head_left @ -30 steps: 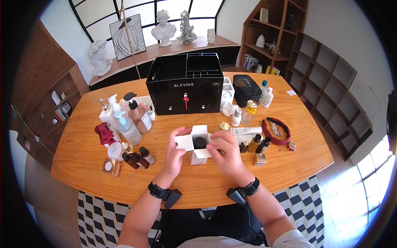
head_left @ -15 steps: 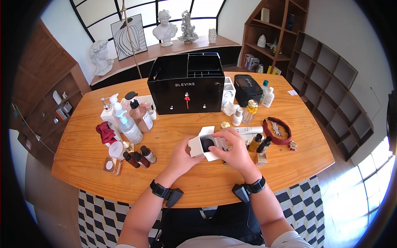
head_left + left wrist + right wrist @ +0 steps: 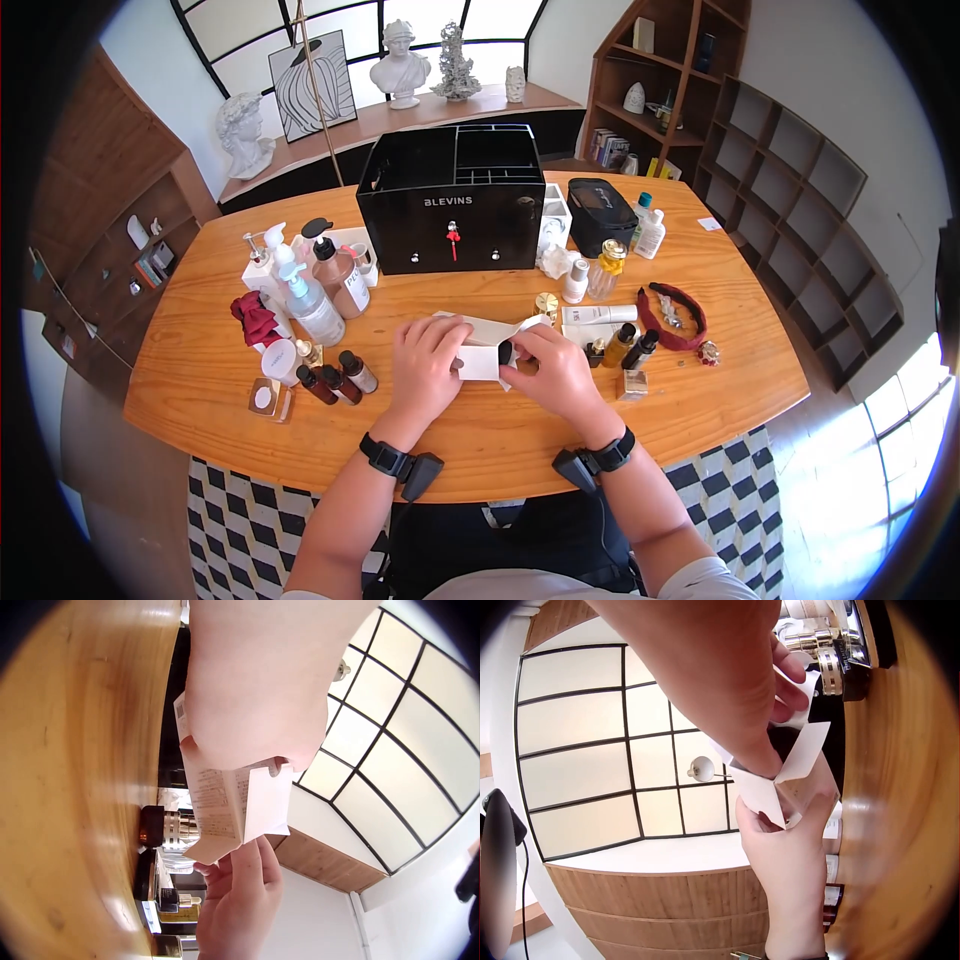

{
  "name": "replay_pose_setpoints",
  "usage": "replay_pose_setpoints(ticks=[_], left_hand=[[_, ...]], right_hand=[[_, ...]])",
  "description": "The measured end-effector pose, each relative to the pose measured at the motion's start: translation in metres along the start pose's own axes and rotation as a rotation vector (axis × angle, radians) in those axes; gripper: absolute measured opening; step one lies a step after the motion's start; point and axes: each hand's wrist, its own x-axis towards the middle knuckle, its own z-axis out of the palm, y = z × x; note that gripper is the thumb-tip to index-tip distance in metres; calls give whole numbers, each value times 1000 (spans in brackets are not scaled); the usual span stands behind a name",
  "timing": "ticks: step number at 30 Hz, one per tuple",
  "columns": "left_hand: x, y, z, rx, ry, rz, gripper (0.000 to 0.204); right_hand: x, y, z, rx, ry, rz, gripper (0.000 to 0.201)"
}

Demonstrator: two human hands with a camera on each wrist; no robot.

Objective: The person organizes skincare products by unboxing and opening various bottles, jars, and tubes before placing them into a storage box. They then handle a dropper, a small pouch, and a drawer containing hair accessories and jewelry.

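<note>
A white carton (image 3: 483,363) with opened flaps is tipped on its side, its mouth toward the right. My left hand (image 3: 428,365) grips the closed end of it; small print shows on the carton's side (image 3: 217,802) in the left wrist view. At the mouth, my right hand (image 3: 553,367) pinches a round black top (image 3: 506,352) that sits inside the carton. The right wrist view has the thumb reaching in past the flaps, beside the black top (image 3: 784,739). The rest of that item is hidden in the carton.
A black organizer box (image 3: 450,230) stands behind the hands. Pump bottles (image 3: 315,310) and small brown bottles (image 3: 340,385) are on the left. To the right are dropper bottles (image 3: 620,345), a white tube (image 3: 600,315), a red headband (image 3: 690,330) and a black case (image 3: 600,215).
The carton has gone from upright to lying on its side, mouth to the right. My left hand has shifted over its end, and my right fingers have moved onto the black top.
</note>
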Motion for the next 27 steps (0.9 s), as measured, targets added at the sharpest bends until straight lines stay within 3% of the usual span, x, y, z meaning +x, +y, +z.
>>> replay_pose_setpoints(ticks=[6, 9, 12, 18, 20, 23, 26, 27], left_hand=[[1, 3, -3, -5, -26, 9, 50], [0, 4, -2, -19, -27, -8, 50], [1, 7, 1, -37, -11, -29, 51], [0, -5, 0, 8, 59, -116, 50], [-1, -9, 1, 24, 68, -184, 49], [-4, -18, 7, -43, 106, -344, 47], [-11, -37, 24, -348, 221, -646, 51], [-14, -43, 23, -532, 168, -714, 77]], right_hand=[[0, -8, 1, -9, -12, 104, 27], [4, -3, -1, -115, 83, -136, 29], [6, -3, -5, -124, 157, -210, 31], [1, -10, -12, 164, 90, 200, 36], [1, 3, -11, 362, 163, 277, 33], [2, 15, -13, 686, 335, 413, 29], [8, 10, -27, 915, 419, 534, 23], [8, 13, -26, 993, 448, 528, 19]])
